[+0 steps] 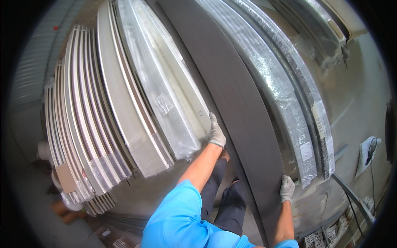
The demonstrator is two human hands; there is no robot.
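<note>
A long dark grey panel (244, 120) runs from the top of the view down past my right side, a darker strip along its left edge. My left hand (217, 134), in a light grey glove, is closed at that left edge, next to the end of a white panel (182, 82); its fingers are partly hidden. Lower down, my gloved right hand (287, 189) grips the right edge, fingers bent over it. Both arms reach out to the panel's sides.
Plastic-wrapped panels (281, 82) stand to the right, and a wrapped white bundle (165, 99) to the left. Farther left is a stack of striped panels (87, 115). A metal bar (351, 196) and a hanging plastic bag (366, 155) are at the right.
</note>
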